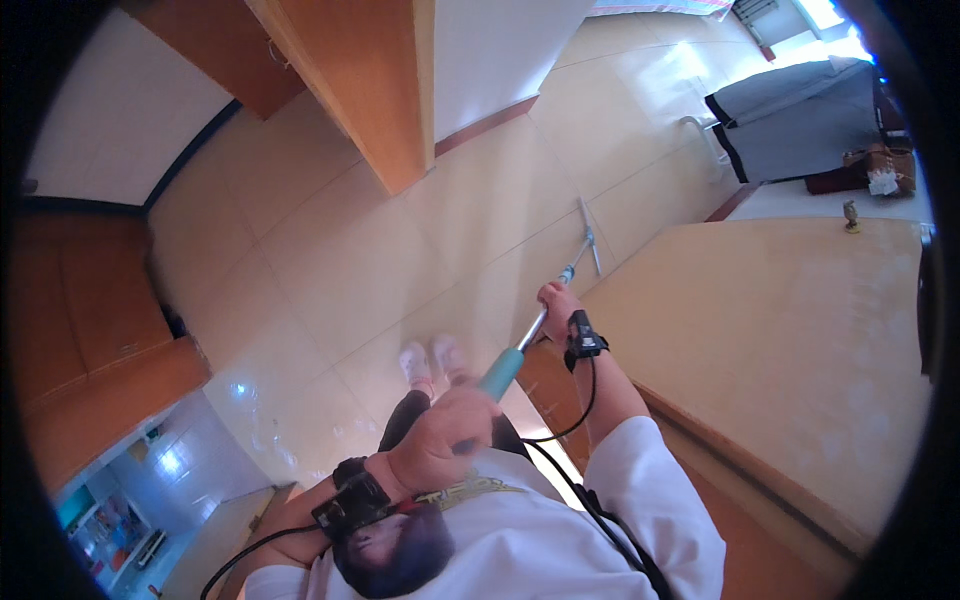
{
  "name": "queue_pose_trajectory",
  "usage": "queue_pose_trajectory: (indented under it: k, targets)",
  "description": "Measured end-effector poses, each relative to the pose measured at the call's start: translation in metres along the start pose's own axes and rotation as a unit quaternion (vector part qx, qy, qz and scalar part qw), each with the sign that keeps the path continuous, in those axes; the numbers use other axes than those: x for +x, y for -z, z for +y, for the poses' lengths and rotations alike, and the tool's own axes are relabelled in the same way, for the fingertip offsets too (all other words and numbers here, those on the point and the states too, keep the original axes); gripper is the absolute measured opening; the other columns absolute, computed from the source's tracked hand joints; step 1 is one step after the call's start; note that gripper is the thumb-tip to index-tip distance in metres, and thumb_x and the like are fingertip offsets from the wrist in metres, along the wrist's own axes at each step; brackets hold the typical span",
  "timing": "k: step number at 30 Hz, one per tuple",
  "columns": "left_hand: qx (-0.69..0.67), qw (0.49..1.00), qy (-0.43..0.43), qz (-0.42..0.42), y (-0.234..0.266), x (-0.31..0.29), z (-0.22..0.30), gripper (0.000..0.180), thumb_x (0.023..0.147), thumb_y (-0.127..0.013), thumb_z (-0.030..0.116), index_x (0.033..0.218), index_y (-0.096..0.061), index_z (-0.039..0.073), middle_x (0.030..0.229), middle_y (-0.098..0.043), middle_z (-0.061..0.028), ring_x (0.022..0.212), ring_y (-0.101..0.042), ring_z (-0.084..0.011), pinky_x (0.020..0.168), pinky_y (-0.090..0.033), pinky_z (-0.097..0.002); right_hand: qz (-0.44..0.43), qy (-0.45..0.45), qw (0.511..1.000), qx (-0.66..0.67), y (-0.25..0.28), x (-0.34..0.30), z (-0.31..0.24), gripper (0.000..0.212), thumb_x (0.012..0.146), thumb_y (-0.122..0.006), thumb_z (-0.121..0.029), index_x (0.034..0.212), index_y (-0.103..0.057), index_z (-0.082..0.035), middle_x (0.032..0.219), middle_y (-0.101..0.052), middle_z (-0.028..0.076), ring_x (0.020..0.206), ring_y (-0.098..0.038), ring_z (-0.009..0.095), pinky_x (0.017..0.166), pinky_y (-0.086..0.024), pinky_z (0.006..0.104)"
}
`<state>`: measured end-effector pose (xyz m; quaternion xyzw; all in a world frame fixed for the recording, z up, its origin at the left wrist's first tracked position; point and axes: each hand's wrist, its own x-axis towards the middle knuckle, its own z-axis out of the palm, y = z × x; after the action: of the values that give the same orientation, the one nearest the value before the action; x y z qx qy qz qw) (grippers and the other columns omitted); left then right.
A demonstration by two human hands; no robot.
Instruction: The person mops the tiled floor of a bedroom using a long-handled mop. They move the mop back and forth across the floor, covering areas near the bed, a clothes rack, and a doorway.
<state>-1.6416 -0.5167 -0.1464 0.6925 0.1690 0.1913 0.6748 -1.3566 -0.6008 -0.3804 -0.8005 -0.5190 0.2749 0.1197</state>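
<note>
- Head view: left hand (440,435) is wrapped around the top of the mop's (535,327) green grip, close to the shirt (550,525).
- Right hand (558,300) is closed around the metal pole farther down.
- Mop head (590,237) is at the tiled floor (330,290), ahead and rightward of the shoes (414,362).

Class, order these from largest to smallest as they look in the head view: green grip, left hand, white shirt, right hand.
1. White shirt
2. Left hand
3. Right hand and green grip: too alike to rank
</note>
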Motion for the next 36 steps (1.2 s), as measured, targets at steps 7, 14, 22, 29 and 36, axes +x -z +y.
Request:
queue_pose_trajectory:
  k: [7,14,22,29,36]
  targets:
    - [0.036,0.999,0.032,-0.013,0.021,-0.039,0.036,0.013,0.068,-0.060,-0.004,0.067,-0.051,0.006,0.086,-0.057,-0.0095,0.094,-0.056,-0.0286,0.100,-0.037,-0.0473,-0.085,0.078,0.993,-0.027,-0.023,-0.025,-0.049,0.015,0.062,-0.060,0.000,0.076,-0.057,-0.006,0.085,-0.058,0.014,0.087,-0.056,0.033,0.080,-0.046,0.0399]
    - [0.158,0.972,0.128,0.117,0.091,-0.179,0.115,0.026,0.056,-0.056,-0.012,0.056,-0.040,0.007,0.063,-0.049,-0.0028,0.073,-0.054,-0.0239,0.091,-0.044,-0.0524,-0.223,0.258,0.940,0.006,-0.116,-0.049,-0.210,0.010,0.065,-0.059,-0.007,0.074,-0.059,-0.009,0.080,-0.059,0.009,0.084,-0.058,0.028,0.076,-0.046,0.0369]
    - [0.307,0.852,0.247,0.345,0.104,-0.416,0.182,0.017,0.092,-0.042,0.021,0.079,-0.053,0.019,0.072,-0.045,0.0043,0.061,-0.042,-0.0081,0.060,-0.038,-0.0270,-0.297,0.363,0.877,0.107,-0.241,-0.133,-0.449,0.014,0.071,-0.061,-0.013,0.084,-0.061,-0.006,0.083,-0.059,0.016,0.092,-0.056,0.034,0.080,-0.046,0.0441]
    - [0.441,0.615,0.481,0.444,0.115,-0.585,0.221,0.009,0.088,-0.048,0.027,0.084,-0.051,0.020,0.074,-0.048,0.0059,0.065,-0.046,-0.0075,0.059,-0.037,-0.0266,-0.297,0.395,0.853,0.168,-0.291,-0.211,-0.595,0.011,0.070,-0.056,-0.008,0.080,-0.059,-0.004,0.083,-0.059,0.015,0.090,-0.058,0.033,0.077,-0.048,0.0424]
    - [0.179,0.915,0.138,0.332,0.145,-0.566,0.122,0.022,0.061,-0.066,-0.004,0.069,-0.048,0.006,0.076,-0.056,-0.0074,0.077,-0.054,-0.0260,0.083,-0.046,-0.0436,-0.119,0.292,0.948,0.050,-0.295,-0.208,-0.441,0.006,0.066,-0.058,-0.013,0.067,-0.055,-0.007,0.074,-0.056,0.012,0.080,-0.057,0.029,0.073,-0.047,0.0379]
